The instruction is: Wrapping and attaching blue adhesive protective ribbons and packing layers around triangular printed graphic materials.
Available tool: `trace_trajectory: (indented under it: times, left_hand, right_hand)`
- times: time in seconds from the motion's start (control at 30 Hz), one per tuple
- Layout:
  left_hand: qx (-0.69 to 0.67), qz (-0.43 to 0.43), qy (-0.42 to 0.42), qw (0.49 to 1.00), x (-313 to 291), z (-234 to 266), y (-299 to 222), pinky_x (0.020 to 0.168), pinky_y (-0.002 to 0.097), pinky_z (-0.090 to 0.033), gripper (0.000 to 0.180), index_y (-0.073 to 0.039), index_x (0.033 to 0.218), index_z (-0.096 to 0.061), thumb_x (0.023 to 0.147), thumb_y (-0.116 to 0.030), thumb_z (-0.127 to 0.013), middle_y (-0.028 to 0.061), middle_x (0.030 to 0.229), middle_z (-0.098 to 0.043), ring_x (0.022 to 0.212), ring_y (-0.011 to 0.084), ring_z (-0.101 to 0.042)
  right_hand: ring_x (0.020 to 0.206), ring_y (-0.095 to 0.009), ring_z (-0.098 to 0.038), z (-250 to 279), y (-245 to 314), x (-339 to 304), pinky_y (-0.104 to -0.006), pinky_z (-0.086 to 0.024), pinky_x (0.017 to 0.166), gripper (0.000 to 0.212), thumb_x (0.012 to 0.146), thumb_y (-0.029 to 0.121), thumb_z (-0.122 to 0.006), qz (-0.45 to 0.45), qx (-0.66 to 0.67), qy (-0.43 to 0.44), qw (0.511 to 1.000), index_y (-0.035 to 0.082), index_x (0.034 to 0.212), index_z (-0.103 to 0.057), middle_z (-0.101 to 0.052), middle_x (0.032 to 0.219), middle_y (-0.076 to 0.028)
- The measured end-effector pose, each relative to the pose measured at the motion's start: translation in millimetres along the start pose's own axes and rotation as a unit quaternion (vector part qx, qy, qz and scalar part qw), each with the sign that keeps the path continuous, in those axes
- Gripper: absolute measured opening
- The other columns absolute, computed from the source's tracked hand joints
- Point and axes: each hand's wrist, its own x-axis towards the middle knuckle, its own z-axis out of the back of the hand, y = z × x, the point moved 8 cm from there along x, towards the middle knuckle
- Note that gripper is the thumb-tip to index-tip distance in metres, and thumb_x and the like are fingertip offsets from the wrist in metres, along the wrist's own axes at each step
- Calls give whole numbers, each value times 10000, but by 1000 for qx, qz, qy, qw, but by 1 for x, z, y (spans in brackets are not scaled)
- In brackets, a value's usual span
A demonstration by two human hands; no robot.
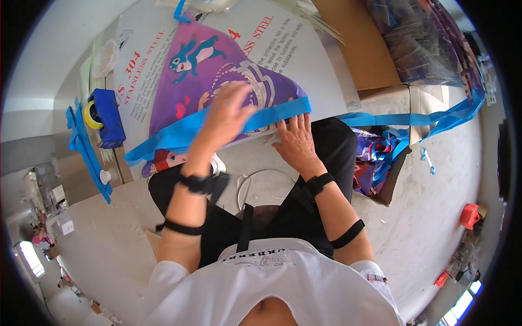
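A purple triangular pennant (163, 103) with cartoon figures lies on a table, its point toward the far side. Blue ribbon (182, 130) runs along its near edge. My left hand (228, 114) is over the middle of the ribbon and pennant, blurred, its fingers stretched out with nothing visible in them. Flat fingers of my right hand (298, 142) press on the ribbon near the pennant's right corner. That hand is open and holds nothing. Beneath the near edge, part of another printed pennant (168, 160) shows by my knee.
At the left stands a blue tape dispenser (110, 118) with yellow tape, beside a loose blue strip (89, 155). Printed sheeting covers the table (326, 70). Right of it, a cardboard box (383, 98) bears clear-bagged goods (421, 49). Below, an open carton (389, 190) holds more pennants and ribbon.
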Motion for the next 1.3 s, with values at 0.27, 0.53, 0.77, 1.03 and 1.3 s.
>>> trace_trajectory:
  times: [0.27,0.53,0.77,1.03,1.3]
  left_hand:
    - [38,106,47,992,33,-93,-2,810,441,-452,253,-37,850,-621,761,-240,-744,138,939,-583,991,344,-538]
    - [-60,144,23,988,11,-83,1,573,438,-456,212,-17,829,-587,822,-198,-697,173,666,-605,628,357,-604]
    - [-3,124,-31,992,7,-83,-6,577,436,-474,171,-49,846,-598,845,-194,-688,152,695,-633,684,361,-627]
    - [49,113,-58,991,5,-85,-9,574,430,-475,166,-82,838,-597,824,-204,-709,120,712,-644,688,334,-635]
    - [94,109,-64,988,4,-84,-16,584,428,-469,157,-95,824,-595,802,-192,-717,96,725,-636,716,314,-629]
  right_hand:
    - [1417,-428,-227,1,-11,-5,-555,-182,1160,783,687,210,-801,-3,23,-21,1000,34,1364,-448,-236,1515,-274]
    - [1381,-440,-298,3,-16,-7,-518,-225,1155,617,779,82,-634,7,-8,-75,997,-43,1345,-423,-293,1481,-300]
    - [1350,-440,-342,11,-20,-7,-484,-265,1145,495,814,57,-548,-17,20,-89,996,-96,1277,-461,-334,1455,-288]
    - [1189,-383,-499,34,-17,-25,-429,-421,1004,348,783,34,-566,37,-43,-124,991,-76,1113,-559,-540,1219,-207]
    - [1024,-352,-544,68,-64,-9,-412,-463,874,292,778,106,-711,-98,164,-286,939,35,1049,-628,-596,1089,-136]
